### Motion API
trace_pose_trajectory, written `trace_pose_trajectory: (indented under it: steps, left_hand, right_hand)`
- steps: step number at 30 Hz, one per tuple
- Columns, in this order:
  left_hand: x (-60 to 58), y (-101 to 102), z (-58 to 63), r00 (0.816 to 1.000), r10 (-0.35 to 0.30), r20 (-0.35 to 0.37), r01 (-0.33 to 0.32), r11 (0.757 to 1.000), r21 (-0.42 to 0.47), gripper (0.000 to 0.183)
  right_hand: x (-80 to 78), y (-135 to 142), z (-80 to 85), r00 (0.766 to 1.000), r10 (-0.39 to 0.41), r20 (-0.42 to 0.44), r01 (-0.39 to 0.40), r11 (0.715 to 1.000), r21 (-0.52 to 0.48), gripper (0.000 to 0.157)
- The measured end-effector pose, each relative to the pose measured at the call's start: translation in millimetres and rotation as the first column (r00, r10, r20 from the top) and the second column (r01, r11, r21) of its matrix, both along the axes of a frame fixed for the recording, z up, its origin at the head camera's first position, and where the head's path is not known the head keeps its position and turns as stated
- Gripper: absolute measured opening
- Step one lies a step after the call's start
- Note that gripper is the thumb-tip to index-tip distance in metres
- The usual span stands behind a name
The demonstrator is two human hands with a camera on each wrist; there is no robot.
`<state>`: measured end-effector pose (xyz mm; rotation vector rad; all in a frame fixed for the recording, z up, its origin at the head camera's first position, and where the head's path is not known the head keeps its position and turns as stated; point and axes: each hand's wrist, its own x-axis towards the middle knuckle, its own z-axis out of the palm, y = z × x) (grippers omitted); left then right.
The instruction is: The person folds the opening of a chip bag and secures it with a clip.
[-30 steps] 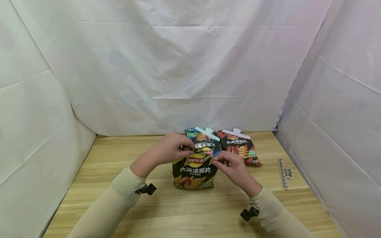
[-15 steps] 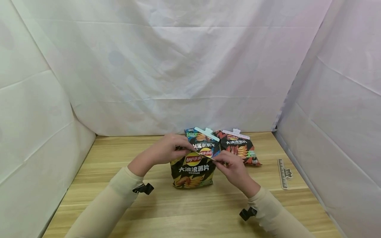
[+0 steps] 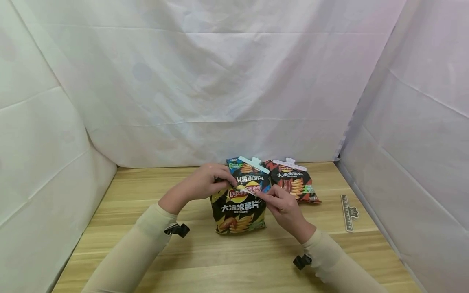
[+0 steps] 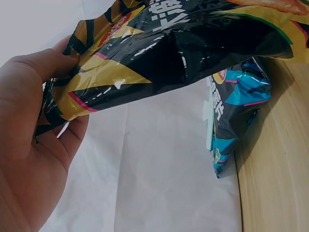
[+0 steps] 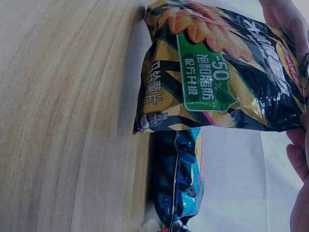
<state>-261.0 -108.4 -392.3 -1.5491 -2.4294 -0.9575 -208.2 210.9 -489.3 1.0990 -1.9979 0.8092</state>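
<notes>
A black and yellow chip bag (image 3: 239, 211) stands upright on the table in the head view, its printed front toward me. My left hand (image 3: 201, 183) pinches the bag's top edge at the left corner; in the left wrist view the fingers of the left hand (image 4: 34, 106) wrap behind the crumpled top. At the opposite top corner, my right hand (image 3: 286, 207) pinches the edge between thumb and fingers. A pale strip shows along the top edge between the hands. In the right wrist view, the right hand (image 5: 300, 169) is partly cut off by the frame.
Behind stands a blue and black chip bag (image 3: 247, 178) with a pale green clip (image 3: 254, 165) on top. Beside it is a red and black chip bag (image 3: 293, 183) with a white clip (image 3: 289, 164). A loose grey clip (image 3: 348, 213) lies at right. White cloth (image 3: 227, 81) surrounds the table.
My right hand has shifted slightly left along with its corner of the bag. The top edge between the hands has bent over toward me, exposing a pale strip.
</notes>
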Motion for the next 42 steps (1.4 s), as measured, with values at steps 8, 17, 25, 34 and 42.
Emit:
trace_pose_trajectory:
  steps: [8, 17, 25, 34, 42]
  left_hand:
    - [-1.4, 1.6, -2.2, 1.000, 0.012, 0.023, -0.012, 1.000, -0.003, 0.024]
    - [-2.0, 7.4, -5.0, 0.998, 0.061, -0.025, -0.062, 0.996, -0.058, 0.006]
    - [-1.1, 8.2, -6.1, 0.995, 0.097, -0.038, -0.099, 0.993, -0.061, 0.015]
    - [3.3, 10.2, -3.0, 0.997, 0.064, -0.048, -0.066, 0.997, -0.049, 0.015]
    - [6.2, 12.0, -2.5, 0.997, 0.057, -0.049, -0.060, 0.996, -0.062, 0.014]
  right_hand:
    - [-2.4, 3.3, -4.0, 0.995, -0.046, -0.086, 0.056, 0.992, 0.113, 0.034]
    - [-3.0, 8.4, -4.2, 0.993, -0.062, -0.098, 0.079, 0.981, 0.180, 0.036]
    - [-6.0, 10.6, -6.6, 0.999, -0.001, -0.041, 0.007, 0.991, 0.136, 0.029]
    - [-0.8, 5.4, -5.4, 0.973, 0.083, 0.217, -0.057, 0.991, -0.121, 0.025]
    - [3.3, 1.4, -0.2, 0.863, 0.037, 0.504, 0.046, 0.987, -0.151, 0.026]
